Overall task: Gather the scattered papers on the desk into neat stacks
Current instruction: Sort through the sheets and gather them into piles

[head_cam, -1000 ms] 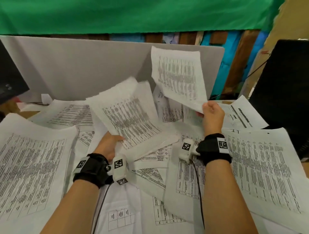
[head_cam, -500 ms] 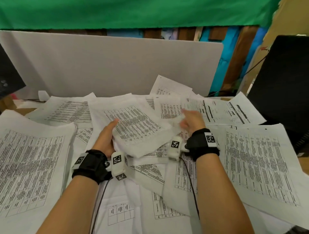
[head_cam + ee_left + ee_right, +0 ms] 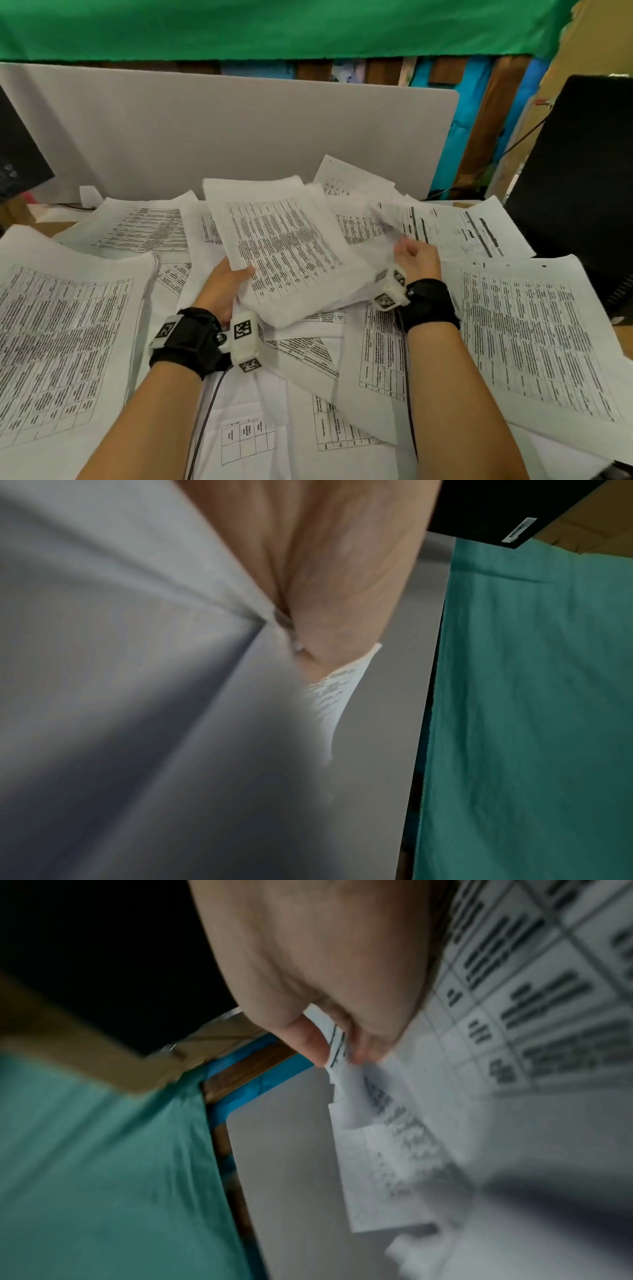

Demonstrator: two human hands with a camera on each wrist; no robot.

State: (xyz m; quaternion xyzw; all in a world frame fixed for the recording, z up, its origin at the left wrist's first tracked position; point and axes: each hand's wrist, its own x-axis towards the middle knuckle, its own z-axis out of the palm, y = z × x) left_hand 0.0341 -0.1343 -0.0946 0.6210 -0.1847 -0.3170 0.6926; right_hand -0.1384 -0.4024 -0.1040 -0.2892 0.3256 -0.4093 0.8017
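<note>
Printed sheets cover the desk. My left hand grips the near left edge of a small stack of papers, thumb on top and fingers underneath, so the stack tilts up off the desk. In the left wrist view the stack's grey underside fills the picture beside my palm. To the right of the stack, my right hand pinches the near left corner of a single sheet with bold black bars. The right wrist view shows thumb and finger closed on that sheet.
Large loose sheets lie at the left, at the right and in front. A grey divider panel stands behind the desk. Black monitors stand at the right and far left.
My right hand lowered the raised sheet onto the stack, let it go, then moved right and took the corner of another sheet. My left hand tilted the stack up.
</note>
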